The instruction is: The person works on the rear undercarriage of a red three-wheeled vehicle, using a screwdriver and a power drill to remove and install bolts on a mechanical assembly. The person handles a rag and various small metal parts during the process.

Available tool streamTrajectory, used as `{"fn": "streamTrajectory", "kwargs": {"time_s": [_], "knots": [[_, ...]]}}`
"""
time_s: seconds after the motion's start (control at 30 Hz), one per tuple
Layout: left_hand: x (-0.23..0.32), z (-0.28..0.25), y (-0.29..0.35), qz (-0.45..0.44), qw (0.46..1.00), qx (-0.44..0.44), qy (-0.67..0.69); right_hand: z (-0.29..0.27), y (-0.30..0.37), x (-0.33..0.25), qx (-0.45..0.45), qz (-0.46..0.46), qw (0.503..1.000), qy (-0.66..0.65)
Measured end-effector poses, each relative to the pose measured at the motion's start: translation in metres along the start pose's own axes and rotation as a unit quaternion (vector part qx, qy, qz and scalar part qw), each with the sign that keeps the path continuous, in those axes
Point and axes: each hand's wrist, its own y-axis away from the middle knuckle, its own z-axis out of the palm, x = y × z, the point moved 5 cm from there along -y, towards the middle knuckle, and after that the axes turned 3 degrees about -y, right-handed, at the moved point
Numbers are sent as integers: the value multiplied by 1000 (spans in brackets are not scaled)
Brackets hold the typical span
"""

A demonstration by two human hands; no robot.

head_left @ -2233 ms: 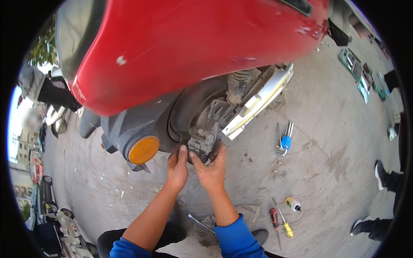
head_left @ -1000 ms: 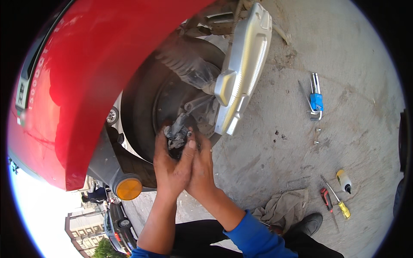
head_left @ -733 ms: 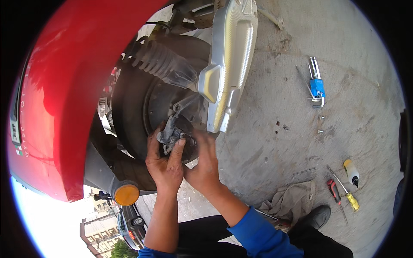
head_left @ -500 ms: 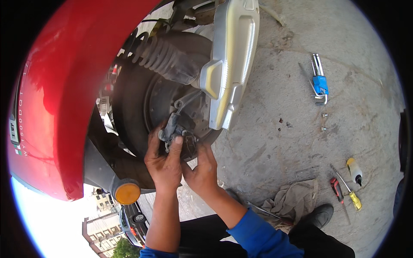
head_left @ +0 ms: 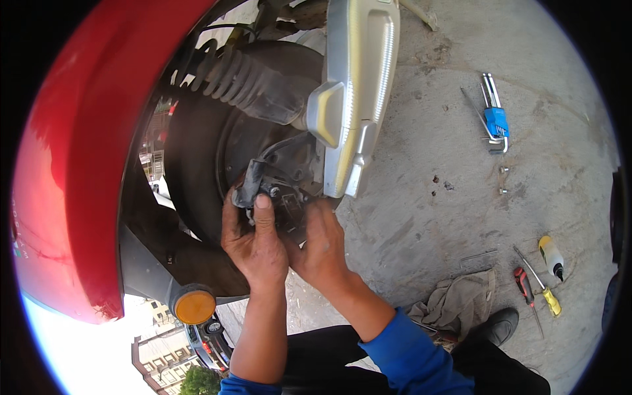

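Gripping a grimy dark-grey metal caliper-like part [head_left: 253,182] in front of a dark, black-tyred wheel [head_left: 192,155]: left hand [head_left: 255,249], thumb pressed on the near face, fingers curled behind. Right hand [head_left: 321,242] at the part's right side, fingers bent, slightly blurred; cannot tell whether they pinch it.

Close quarters around the work. A long silver-and-yellow moulded cover [head_left: 359,99] closes off the right, its lower end just beside the right fingers. A grey ribbed coil-spring shock absorber [head_left: 247,85] slants across the wheel above. A glossy red body panel [head_left: 85,151] fills the upper left; below it, a round orange reflector [head_left: 195,307].

On the concrete ground [head_left: 421,224], right: a blue-holder hex key set [head_left: 497,122] with two small silver bolts [head_left: 504,170] near it. Lower down, a red-and-black screwdriver [head_left: 523,284], a yellow-handled screwdriver [head_left: 552,303] and a yellow-and-white bottle with black nozzle [head_left: 552,257]. A crumpled grey-beige rag [head_left: 464,296] lies beside a black shoe [head_left: 503,326].
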Motion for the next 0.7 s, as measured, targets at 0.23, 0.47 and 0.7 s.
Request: {"fn": "streamTrajectory", "kwargs": {"time_s": [0.23, 0.47, 0.7], "knots": [[6, -6, 8, -4, 989, -73, -131, 4, 6, 2, -7, -13, 1000, -1], [-23, 1, 10, 1, 998, -35, -49, -7, -2, -5, -51, -9, 997, 63], [-26, 0, 1, 53, 995, -28, -81, -38, -11, 3, -181, -59, 972, 136]]}}
